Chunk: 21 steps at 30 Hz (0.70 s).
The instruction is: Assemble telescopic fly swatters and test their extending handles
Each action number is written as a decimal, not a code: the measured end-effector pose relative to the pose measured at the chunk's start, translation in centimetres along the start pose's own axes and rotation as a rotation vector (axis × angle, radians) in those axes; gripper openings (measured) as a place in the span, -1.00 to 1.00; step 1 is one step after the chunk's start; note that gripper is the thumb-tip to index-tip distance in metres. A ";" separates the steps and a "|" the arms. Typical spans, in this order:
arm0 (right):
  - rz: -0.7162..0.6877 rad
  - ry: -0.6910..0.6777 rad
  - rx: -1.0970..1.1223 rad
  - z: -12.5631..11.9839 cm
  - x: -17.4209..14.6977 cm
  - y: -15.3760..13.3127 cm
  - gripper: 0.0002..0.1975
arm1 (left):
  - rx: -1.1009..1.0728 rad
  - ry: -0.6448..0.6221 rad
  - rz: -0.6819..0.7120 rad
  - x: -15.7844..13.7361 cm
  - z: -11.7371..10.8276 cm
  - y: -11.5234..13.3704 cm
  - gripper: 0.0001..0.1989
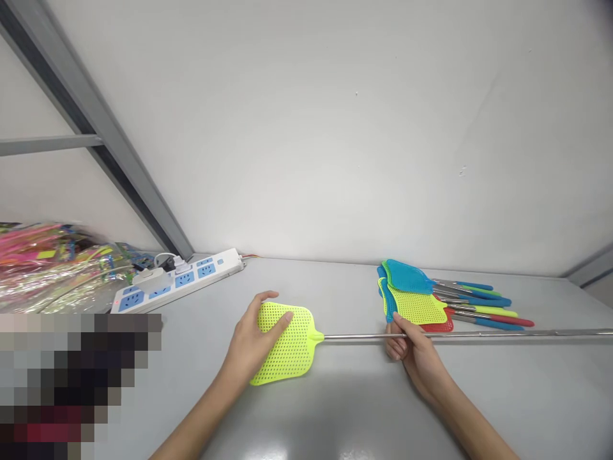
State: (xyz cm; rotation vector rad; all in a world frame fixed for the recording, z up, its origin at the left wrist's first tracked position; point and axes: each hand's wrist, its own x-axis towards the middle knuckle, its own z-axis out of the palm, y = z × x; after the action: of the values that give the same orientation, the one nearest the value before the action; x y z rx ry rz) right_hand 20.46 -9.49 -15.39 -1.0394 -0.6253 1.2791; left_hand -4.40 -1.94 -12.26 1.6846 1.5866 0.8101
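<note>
A yellow-green fly swatter (290, 348) with a perforated head lies across my two hands, its long metal rod drawn out to the right edge of the view. My left hand (253, 338) grips the outer side of the head, thumb on top and fingers behind. Around the rod, my right hand (412, 348) is closed, its thumb and fingers pinching it. Just behind that hand lies a pile of fly swatters (414, 306) with blue, yellow-green and red heads and short rods. The far end of the held swatter runs out of view.
A white power strip (220, 268) with plugs in it lies at the left rear. Beside it are plastic-wrapped colourful goods (62, 268). A grey metal frame (115, 134) leans at the left, against a white wall (354, 128). The lower left corner is pixelated.
</note>
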 end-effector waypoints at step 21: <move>0.295 -0.091 -0.017 -0.4 -0.5 0.0 -0.53 | 0.243 -0.049 0.043 -0.4 1.4 -1.0 -0.61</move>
State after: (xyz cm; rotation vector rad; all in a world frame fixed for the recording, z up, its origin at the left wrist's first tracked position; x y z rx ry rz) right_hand 20.71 -10.06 -15.45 -1.1208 -0.5661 1.5876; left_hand -3.86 -2.35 -13.89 1.8991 1.6737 0.6107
